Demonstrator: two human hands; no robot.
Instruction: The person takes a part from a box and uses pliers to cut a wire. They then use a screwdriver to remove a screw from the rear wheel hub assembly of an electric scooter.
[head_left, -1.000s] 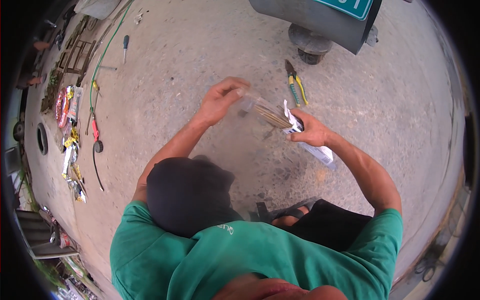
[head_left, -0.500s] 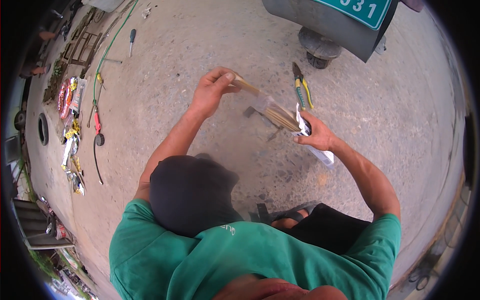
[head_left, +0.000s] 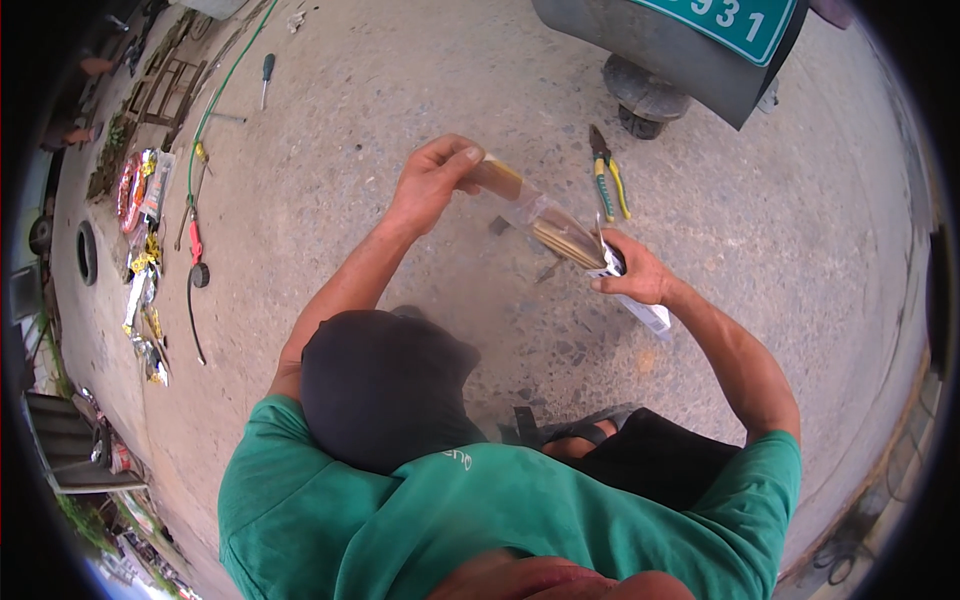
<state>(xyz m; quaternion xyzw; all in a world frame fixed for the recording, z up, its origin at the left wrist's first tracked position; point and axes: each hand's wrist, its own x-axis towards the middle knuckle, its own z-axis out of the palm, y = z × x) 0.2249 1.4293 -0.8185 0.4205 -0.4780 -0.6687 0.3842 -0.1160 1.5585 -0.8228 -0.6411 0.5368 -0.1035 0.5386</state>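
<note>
In the head view my left hand is closed on one end of a clear plastic sleeve, which has thin brown strips in it and stretches toward the lower right. My right hand grips a white paper box, with a bundle of thin brown strips sticking out of its torn open end. Yellow-and-green pliers lie on the concrete floor just above my right hand.
A grey curved panel with a teal plate stands on a round base at the top. A screwdriver, green hose, red-handled tool, crumpled wrappers and tyre lie left. Another person's hands show far left.
My left hand has moved up and left, drawing the sleeve with some strips out from the box. My right hand has shifted slightly right, still gripping the box.
</note>
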